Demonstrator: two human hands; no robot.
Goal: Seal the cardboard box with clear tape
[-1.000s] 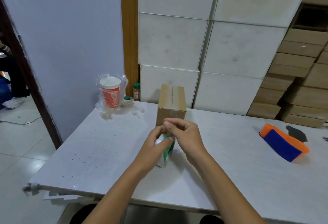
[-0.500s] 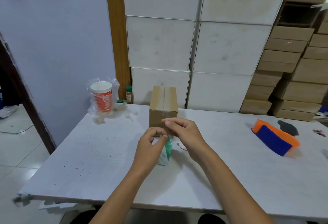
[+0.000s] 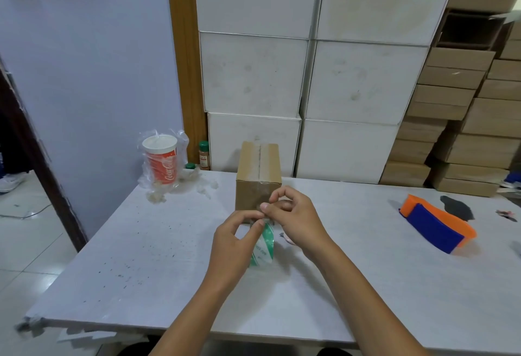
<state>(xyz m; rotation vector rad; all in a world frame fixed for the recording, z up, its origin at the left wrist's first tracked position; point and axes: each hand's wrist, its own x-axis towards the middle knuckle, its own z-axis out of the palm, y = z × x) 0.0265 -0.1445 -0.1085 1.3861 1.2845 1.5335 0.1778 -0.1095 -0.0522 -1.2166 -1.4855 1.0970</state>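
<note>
A small brown cardboard box (image 3: 258, 169) stands upright on the white table (image 3: 141, 257), a strip of clear tape along its top seam and down its near face. Just in front of it my left hand (image 3: 235, 245) holds a roll of clear tape (image 3: 263, 245) with a green-and-white core, standing on edge. My right hand (image 3: 293, 220) pinches at the top of the roll, thumb and forefinger together at what seems to be the tape's loose end; the end itself is too clear to make out.
A red paper cup in a plastic bag (image 3: 161, 159) and a small spice bottle (image 3: 204, 155) stand at the table's back left. An orange and blue tape dispenser (image 3: 437, 227) lies at the right. White boxes (image 3: 282, 73) and brown cartons (image 3: 465, 130) are stacked behind.
Both hands stay on the roll in front of the box. My right fingers have shifted slightly up at the roll's top; the camera has tilted and moved a little.
</note>
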